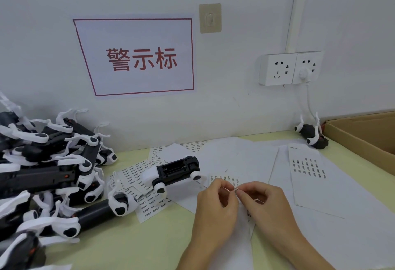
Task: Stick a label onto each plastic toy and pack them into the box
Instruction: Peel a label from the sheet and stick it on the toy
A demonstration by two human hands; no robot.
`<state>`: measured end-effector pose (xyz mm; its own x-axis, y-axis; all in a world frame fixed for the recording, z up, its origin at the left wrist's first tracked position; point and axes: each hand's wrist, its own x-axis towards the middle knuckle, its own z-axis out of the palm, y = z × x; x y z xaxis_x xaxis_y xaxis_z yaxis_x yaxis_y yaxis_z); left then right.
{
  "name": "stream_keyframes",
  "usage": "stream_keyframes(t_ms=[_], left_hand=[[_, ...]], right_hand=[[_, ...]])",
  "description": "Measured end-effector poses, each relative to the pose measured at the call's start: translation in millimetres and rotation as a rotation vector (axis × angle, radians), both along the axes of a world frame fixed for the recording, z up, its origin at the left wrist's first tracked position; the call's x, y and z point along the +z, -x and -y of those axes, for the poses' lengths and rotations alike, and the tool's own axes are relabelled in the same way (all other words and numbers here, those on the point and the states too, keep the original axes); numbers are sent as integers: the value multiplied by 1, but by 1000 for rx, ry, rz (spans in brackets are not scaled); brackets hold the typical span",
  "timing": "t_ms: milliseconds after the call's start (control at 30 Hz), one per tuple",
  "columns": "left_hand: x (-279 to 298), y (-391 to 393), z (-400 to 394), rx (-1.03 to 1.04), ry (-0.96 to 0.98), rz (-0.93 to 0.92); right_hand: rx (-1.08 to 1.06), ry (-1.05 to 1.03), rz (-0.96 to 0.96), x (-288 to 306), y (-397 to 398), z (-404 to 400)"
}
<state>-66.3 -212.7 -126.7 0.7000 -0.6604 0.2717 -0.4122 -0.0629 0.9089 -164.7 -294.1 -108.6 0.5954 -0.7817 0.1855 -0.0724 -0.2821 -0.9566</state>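
Peeling a label (235,190) off the sheet (226,178) appears the step in hand; left hand (215,205) and right hand (259,200) both pinch it; next it must go on the toy (171,172) lying just beyond; box (367,139) at right, cut off; label print unreadable.

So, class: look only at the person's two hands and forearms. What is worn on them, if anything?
Nothing is worn. The left hand and right hand are bare: no gloves, rings, watch or bracelet show. Both forearms are bare as well down to the bottom edge of the picture, so no sleeves appear. The fingernails look short and unpainted.
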Motion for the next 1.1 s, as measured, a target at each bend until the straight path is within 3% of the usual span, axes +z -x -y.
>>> stream_keyframes(t_ms=[867,1100], left_hand=[[4,1,-2,0,26,47],[5,3,-1,186,3,92]], right_hand=[[-39,34,-8,-2,-1,1],[-81,28,-5,-3,-2,2]])
